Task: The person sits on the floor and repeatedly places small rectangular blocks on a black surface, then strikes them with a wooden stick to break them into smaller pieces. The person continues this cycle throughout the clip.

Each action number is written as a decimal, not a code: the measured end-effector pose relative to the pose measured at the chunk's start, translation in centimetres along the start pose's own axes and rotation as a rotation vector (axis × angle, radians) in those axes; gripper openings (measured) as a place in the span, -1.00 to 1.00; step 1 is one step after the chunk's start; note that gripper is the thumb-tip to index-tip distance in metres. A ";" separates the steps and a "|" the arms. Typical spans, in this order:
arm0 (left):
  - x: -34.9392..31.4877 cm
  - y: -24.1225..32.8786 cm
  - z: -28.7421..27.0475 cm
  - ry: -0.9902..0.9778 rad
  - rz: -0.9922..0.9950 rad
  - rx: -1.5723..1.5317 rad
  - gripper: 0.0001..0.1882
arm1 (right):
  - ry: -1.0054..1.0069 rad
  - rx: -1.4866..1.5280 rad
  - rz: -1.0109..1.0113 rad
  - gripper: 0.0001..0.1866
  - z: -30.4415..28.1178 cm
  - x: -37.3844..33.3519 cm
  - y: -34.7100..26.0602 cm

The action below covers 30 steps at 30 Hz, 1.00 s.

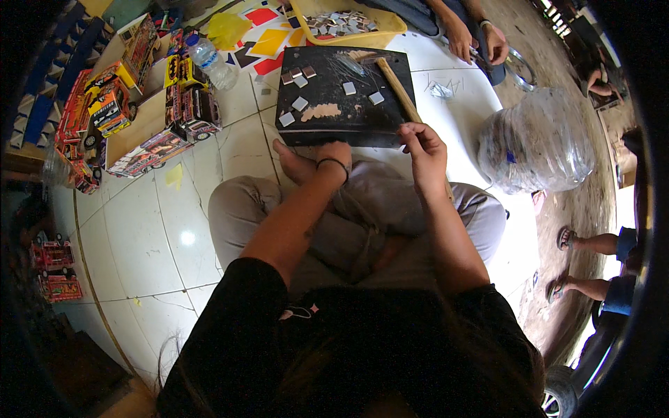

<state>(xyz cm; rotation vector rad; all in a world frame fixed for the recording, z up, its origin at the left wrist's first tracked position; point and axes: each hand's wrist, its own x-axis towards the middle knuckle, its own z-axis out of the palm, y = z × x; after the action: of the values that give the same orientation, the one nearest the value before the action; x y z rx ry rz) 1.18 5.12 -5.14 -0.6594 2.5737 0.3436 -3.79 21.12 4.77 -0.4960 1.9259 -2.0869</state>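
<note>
1. Curling beside the black box (pixel 369 120), the left hand (pixel 334 157) hides its grip (can't tell).
2. The right hand (pixel 426 150) pinches, contents unclear.
3. Bumping the wooden handle (pixel 398 88) atop the box could scatter tiles (pixel 350 88).

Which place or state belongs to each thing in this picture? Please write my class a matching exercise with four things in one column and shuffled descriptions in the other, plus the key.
Things
1. plastic bottle
2. yellow tray
3. wooden stick
4. left hand

Descriptions
A. lying over the right part of the black box
B. at the near edge of the black box
C. beside the toy trucks, with a blue cap
D. beyond the black box, holding a heap of small square pieces

Right pairs: 1-C, 2-D, 3-A, 4-B
</note>
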 end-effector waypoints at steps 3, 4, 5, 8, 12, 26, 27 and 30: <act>-3.9 -0.2 -0.2 0.464 0.257 -0.087 -0.75 | 0.016 -0.035 -0.048 -0.88 -0.1 0.1 -0.1; -4.9 -0.3 -0.5 0.681 0.353 -0.131 -0.76 | 0.018 -0.052 -0.057 -0.89 -0.2 0.2 -0.1; -5.2 -0.2 -1.2 0.720 0.406 -0.302 -0.75 | 0.032 -0.073 -0.051 -0.89 -0.2 0.4 -0.2; -5.3 -0.3 -3.4 0.773 0.503 -0.780 -0.74 | 0.036 -0.079 -0.060 -0.91 0.2 1.3 -0.4; -3.6 -1.9 -6.3 0.745 0.503 -1.030 -0.86 | -0.014 -0.068 -0.051 -0.91 1.1 2.8 -0.9; -1.7 -4.0 -6.5 0.821 0.536 -0.740 -0.80 | -0.192 -0.476 -0.272 -0.90 4.9 6.0 0.0; -1.7 -4.0 -6.5 0.829 0.526 -0.737 -0.79 | -0.206 -0.498 -0.260 -0.90 5.1 6.0 -0.2; -1.6 -4.1 -6.6 0.785 0.522 -0.820 -0.84 | -0.242 -0.535 -0.309 -0.90 5.8 6.1 -0.6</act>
<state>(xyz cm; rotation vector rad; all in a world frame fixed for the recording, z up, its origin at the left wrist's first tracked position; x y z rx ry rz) 2.03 -0.02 0.78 -0.3858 3.2975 1.6541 -6.87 13.45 6.14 -1.1620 2.3603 -1.5381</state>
